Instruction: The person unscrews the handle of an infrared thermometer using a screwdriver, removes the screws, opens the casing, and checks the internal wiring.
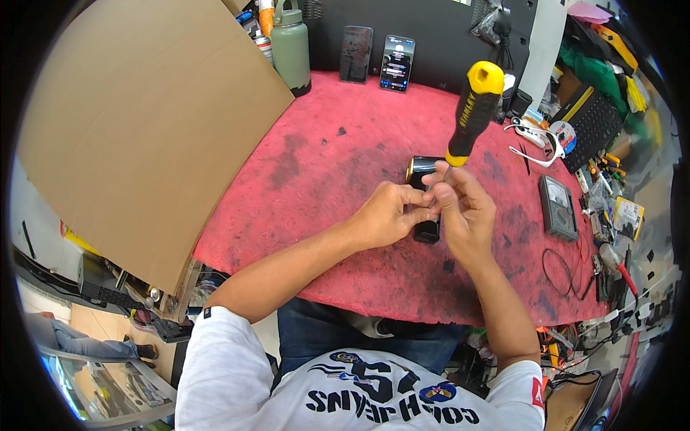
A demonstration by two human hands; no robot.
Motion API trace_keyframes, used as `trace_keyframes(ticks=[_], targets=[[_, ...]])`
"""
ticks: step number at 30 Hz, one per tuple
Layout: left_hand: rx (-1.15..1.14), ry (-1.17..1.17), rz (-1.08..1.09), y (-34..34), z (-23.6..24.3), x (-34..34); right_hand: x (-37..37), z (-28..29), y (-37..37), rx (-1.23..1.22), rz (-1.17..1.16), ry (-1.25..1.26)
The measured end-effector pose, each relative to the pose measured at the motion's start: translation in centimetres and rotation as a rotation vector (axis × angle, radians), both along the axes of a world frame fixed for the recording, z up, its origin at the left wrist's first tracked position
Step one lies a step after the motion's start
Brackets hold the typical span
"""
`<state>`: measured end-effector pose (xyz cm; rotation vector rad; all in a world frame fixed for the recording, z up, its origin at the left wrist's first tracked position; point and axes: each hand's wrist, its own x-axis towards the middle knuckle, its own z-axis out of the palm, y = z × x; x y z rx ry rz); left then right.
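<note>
A screwdriver (472,115) with a thick black and yellow handle stands tilted, its handle up and its shaft down between my hands. My right hand (468,215) grips it by the metal shaft, just below the handle. Close against it, my left hand (392,215) pinches with thumb and fingertips near the shaft's lower end; whatever lies between them is too small to make out. Beneath the fingers lies a black device (428,230) with a shiny round part and a gold-coloured rim at its far end. My hands hide its middle.
A stained red mat (345,179) covers the table. Cardboard (144,122) leans at the left. A green bottle (290,54) and two phones (397,63) stand at the back. White-framed glasses (555,146), a grey meter (558,208) with thin leads, and a keyboard (589,126) lie on the right.
</note>
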<state>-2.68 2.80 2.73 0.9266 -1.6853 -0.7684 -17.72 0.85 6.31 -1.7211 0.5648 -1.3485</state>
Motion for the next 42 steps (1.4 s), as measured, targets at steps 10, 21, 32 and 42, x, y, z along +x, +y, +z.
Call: trace_keyframes(ticks=[10,21,32,42], targets=[[0.093,-0.06,-0.018,-0.3,0.6,0.6,-0.4,-0.8,-0.6,-0.012,0.012,-0.013],[0.042,-0.384,0.972,-24.6,-0.3,9.3,-0.5,-1.0,-0.9,-0.078,-0.041,0.111],[0.251,-0.394,1.103,-31.0,-3.0,8.9,-1.3,-1.3,-1.0,-0.093,0.008,0.227],[0.244,-0.303,0.987,-28.2,-0.6,10.1,-1.2,-0.9,-0.6,0.023,-0.01,0.121]])
